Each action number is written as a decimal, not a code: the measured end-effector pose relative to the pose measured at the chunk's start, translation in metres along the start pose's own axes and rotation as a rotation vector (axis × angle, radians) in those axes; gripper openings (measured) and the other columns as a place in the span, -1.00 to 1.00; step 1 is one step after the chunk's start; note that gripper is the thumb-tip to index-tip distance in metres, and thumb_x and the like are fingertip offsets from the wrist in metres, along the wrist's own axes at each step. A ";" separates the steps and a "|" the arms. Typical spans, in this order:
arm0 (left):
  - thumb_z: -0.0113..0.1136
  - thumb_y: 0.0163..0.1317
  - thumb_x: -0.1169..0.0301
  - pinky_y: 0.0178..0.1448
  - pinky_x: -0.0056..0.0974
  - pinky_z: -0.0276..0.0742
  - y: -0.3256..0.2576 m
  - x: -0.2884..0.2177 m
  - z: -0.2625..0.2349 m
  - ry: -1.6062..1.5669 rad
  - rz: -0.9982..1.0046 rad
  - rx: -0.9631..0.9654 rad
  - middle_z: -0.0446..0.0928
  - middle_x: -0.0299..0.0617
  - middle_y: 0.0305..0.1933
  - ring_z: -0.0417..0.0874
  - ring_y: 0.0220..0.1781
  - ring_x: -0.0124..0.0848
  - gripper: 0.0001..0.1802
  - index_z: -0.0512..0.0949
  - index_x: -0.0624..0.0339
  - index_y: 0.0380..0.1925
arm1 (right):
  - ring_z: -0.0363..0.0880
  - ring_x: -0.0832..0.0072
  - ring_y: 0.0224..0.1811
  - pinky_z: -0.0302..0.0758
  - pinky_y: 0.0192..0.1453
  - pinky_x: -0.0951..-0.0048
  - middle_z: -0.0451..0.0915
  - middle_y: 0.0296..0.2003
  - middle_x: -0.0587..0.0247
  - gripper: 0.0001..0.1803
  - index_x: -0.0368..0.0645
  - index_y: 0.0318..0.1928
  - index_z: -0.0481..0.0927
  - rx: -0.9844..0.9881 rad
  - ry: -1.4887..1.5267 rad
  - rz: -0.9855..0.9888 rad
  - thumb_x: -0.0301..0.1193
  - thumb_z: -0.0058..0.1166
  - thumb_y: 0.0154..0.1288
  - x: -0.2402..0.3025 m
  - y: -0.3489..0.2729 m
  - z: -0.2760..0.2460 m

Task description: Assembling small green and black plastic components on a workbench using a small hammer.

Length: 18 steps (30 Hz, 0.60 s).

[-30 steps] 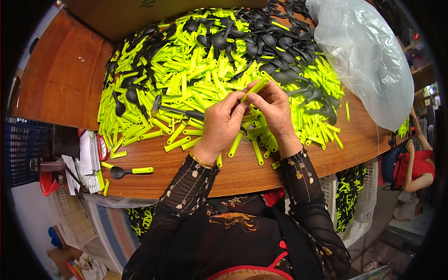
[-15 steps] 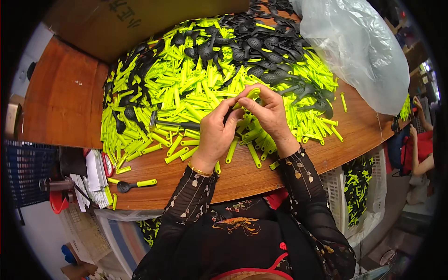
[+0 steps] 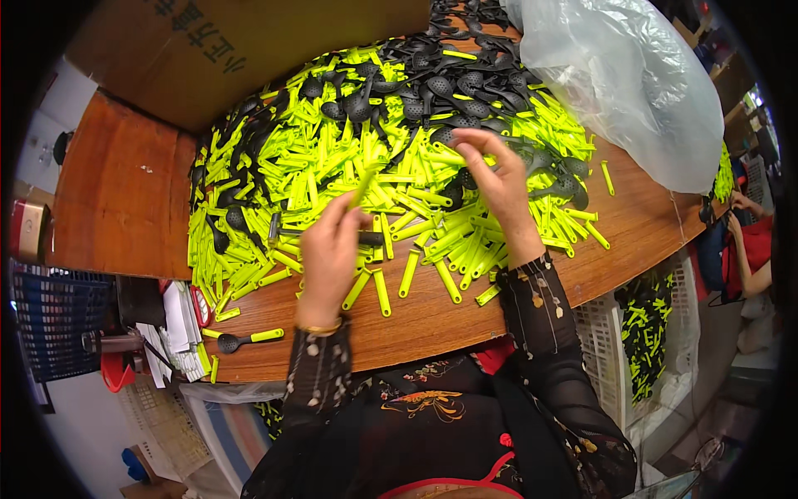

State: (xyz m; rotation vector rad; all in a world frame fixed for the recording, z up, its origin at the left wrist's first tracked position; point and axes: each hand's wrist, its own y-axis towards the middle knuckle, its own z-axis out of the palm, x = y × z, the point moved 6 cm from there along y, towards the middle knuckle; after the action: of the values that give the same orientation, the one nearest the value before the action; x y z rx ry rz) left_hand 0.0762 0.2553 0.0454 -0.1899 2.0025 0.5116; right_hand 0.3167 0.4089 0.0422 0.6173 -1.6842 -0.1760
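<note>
In my left hand (image 3: 328, 258), a lime-green handle (image 3: 363, 187) is pinched between thumb and fingers, standing up from them; motion blurs both. My right hand (image 3: 499, 183) hovers over the pile with bent fingers and the thumb slightly apart, and nothing shows between them. Close to its fingertips lies a black perforated spoon head (image 3: 443, 135). Below both hands spreads a heap of loose green handles (image 3: 332, 166). Behind the left hand lies a hammer (image 3: 275, 226) with a dark handle, partly covered by the hand.
Black spoon heads (image 3: 474, 83) are heaped at the back. A cardboard box (image 3: 166, 58) stands at the far left, a clear plastic bag (image 3: 623, 91) at the far right. One joined green-and-black spoon (image 3: 249, 338) lies at the near left edge. Filled crates (image 3: 603, 349) flank the table.
My hands were together at a green piece and have parted. My left hand has moved left with the handle. My right hand has shifted slightly right, its fingers toward the black spoon heads.
</note>
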 end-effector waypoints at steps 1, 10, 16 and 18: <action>0.10 0.60 0.49 -0.20 -0.33 0.61 -0.007 0.004 -0.022 0.085 0.001 -0.014 0.82 -0.21 -0.22 0.74 -0.27 -0.55 -0.72 0.67 0.26 0.17 | 0.69 0.40 0.16 0.50 0.34 0.29 0.80 0.05 0.28 -0.70 -0.10 0.16 0.77 -0.114 -0.341 -0.075 -0.54 0.16 0.51 0.003 0.002 -0.017; 0.17 0.52 0.46 0.42 0.06 0.48 -0.143 0.132 -0.250 1.090 -0.250 -0.249 0.64 0.13 0.30 0.60 0.35 0.14 -0.67 0.64 0.30 0.21 | 0.64 0.20 0.12 0.41 0.33 0.14 0.76 -0.10 0.32 -0.63 0.04 -0.11 0.80 0.093 -0.766 -0.141 -0.65 0.11 0.16 -0.014 -0.008 -0.045; 0.10 0.53 0.51 0.61 0.09 0.28 -0.089 0.093 -0.191 1.011 0.087 -0.411 0.48 0.16 0.49 0.43 0.55 0.12 -0.55 0.55 0.35 0.37 | 0.67 0.30 0.09 0.38 0.36 0.15 0.78 -0.11 0.35 -0.80 -0.01 -0.09 0.81 0.038 -0.837 -0.206 -0.46 0.36 0.27 -0.029 -0.006 -0.047; 0.12 0.50 0.57 0.66 0.05 0.25 -0.062 0.048 -0.151 0.816 0.232 -0.431 0.47 0.12 0.52 0.42 0.59 0.05 -0.51 0.53 0.32 0.41 | 0.70 0.26 0.04 0.44 0.30 0.16 0.80 -0.11 0.31 -0.78 -0.04 -0.07 0.82 -0.021 -0.694 -0.254 -0.47 0.37 0.27 -0.019 -0.001 -0.041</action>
State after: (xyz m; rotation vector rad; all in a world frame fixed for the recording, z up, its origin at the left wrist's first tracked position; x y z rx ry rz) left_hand -0.0474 0.1385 0.0453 -0.4941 2.6927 1.1534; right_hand 0.3580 0.4263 0.0336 0.8102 -2.2549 -0.6481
